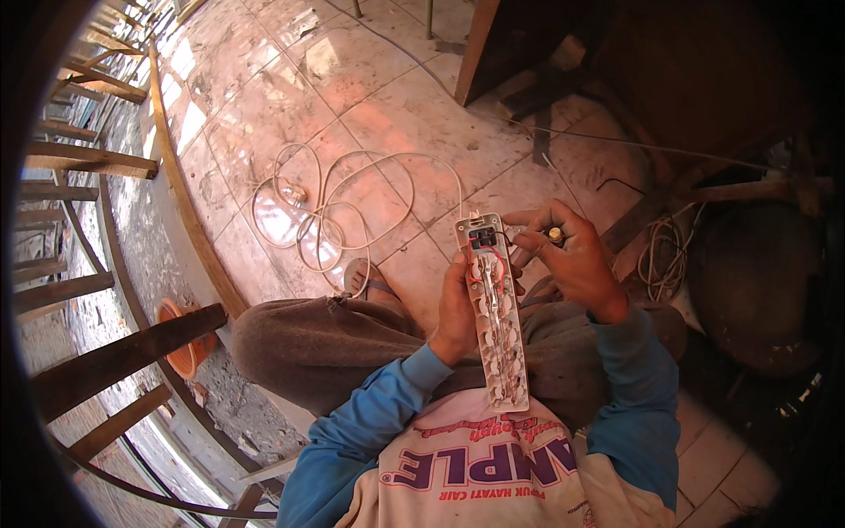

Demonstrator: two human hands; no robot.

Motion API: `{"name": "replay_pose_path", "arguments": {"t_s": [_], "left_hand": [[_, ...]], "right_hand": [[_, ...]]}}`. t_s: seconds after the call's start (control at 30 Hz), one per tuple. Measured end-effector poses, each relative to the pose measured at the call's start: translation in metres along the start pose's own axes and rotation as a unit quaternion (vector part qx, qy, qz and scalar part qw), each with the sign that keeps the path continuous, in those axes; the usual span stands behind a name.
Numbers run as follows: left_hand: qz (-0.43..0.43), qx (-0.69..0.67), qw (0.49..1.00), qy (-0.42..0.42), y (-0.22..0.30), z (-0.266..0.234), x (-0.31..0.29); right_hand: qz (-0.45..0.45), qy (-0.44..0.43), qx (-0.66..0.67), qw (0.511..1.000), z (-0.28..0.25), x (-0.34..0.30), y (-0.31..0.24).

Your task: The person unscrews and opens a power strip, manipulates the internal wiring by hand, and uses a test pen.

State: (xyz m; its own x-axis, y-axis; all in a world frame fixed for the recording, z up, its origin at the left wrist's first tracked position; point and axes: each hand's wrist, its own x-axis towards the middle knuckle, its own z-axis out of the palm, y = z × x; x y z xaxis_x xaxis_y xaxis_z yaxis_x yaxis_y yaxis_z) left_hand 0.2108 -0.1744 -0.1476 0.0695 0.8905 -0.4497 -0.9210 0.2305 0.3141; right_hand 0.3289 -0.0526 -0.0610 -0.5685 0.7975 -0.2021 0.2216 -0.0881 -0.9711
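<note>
My left hand (pixel 454 310) is closed round the left side of a long white power strip (pixel 519 389). Its back is off, so metal contact strips and red wires (pixel 502 272) show inside. A black rocker switch (pixel 482 237) sits at its far end, where a pale cable enters. Beside that end, my right hand (pixel 572 255) is closed, thumb and forefinger pinched together near the switch. A small tool with a round yellow end (pixel 555 235) pokes up out of this hand; the rest of it is hidden by the fingers. The strip rests over my lap.
Loops of the pale cable (pixel 322 211) lie on the tiled floor (pixel 370 106) ahead, with a plug in them. Another coiled cable (pixel 664 260) is at the right, by dark wooden furniture (pixel 563 53). Wooden railings (pixel 132 356) and an orange pot (pixel 182 359) stand at the left.
</note>
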Motion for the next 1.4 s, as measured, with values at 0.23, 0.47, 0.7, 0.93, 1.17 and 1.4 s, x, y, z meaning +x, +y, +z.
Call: {"name": "replay_pose_path", "arguments": {"t_s": [0.23, 0.47, 0.7, 0.93, 1.17, 1.4], "left_hand": [[0.069, 0.067, 0.994, 0.057, -0.007, -0.009, 0.002], [0.157, 0.158, 0.974, 0.03, 0.001, 0.014, -0.006], [0.118, 0.175, 0.977, -0.026, 0.001, 0.012, -0.006], [0.14, 0.209, 0.968, -0.026, 0.005, 0.015, -0.006], [0.146, 0.158, 0.976, -0.042, 0.011, 0.022, -0.01], [0.18, 0.193, 0.964, -0.041, 0.015, 0.024, -0.009]], "right_hand": [[0.129, -0.046, -0.057, 0.989, 0.0, 0.003, -0.012], [0.003, -0.031, -0.134, 0.991, 0.002, 0.005, -0.001], [-0.018, -0.108, -0.23, 0.967, -0.018, 0.013, -0.03], [-0.095, -0.107, -0.256, 0.956, -0.024, 0.017, -0.025], [-0.099, -0.11, -0.269, 0.952, -0.02, 0.018, -0.023], [-0.139, -0.094, -0.264, 0.95, -0.014, 0.019, -0.019]]}}
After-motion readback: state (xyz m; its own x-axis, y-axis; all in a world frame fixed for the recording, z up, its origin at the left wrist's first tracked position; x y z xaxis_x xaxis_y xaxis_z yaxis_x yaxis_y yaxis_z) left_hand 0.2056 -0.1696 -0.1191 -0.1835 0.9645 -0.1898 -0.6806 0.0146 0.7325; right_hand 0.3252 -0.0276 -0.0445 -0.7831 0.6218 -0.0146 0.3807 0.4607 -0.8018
